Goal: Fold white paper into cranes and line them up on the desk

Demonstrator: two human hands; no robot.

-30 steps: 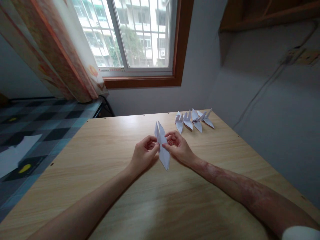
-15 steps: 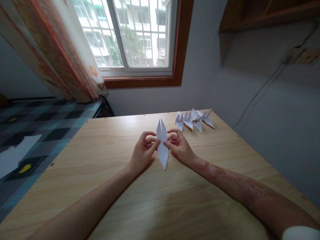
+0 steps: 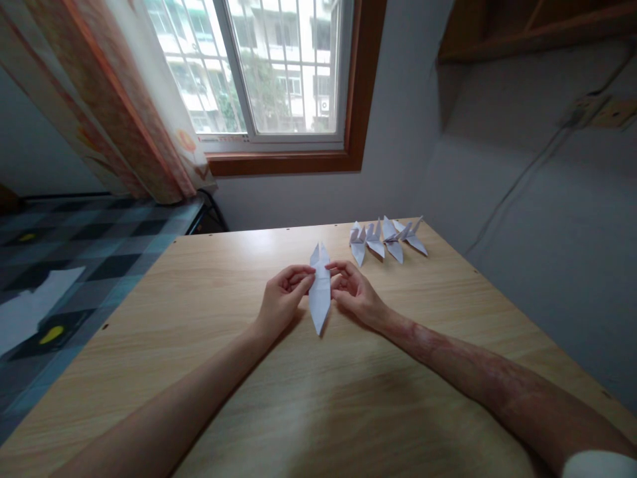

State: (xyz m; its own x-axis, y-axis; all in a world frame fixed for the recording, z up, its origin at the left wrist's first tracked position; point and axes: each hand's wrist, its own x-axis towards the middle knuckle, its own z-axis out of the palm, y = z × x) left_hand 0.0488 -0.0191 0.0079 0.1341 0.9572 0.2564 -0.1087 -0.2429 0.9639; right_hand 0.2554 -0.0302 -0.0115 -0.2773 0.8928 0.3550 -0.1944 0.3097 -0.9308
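A slim white folded paper (image 3: 319, 299) is between my hands above the table, its two narrow points facing away from me and its wide point toward me. My left hand (image 3: 285, 295) pinches its left edge between thumb and fingers. On the other side, my right hand (image 3: 357, 292) has its index fingertip on the upper right edge, with the thumb by the right side lower down. The undersides of the paper and the fingertips behind it are hidden. Several white origami cranes (image 3: 374, 240) stand in a row beyond my right hand.
The light wooden table (image 3: 223, 398) reaches to the wall below a barred window (image 3: 288, 73). At left, white paper sheets (image 3: 34, 305) lie on a checked cloth (image 3: 134, 219) beside a curtain (image 3: 144, 126). A shelf (image 3: 537, 40) hangs at upper right, near a cable (image 3: 517, 182).
The folded paper has turned slightly and a crosswise crease now shows on it. My right index finger has come onto its upper edge, while the right thumb has left its face.
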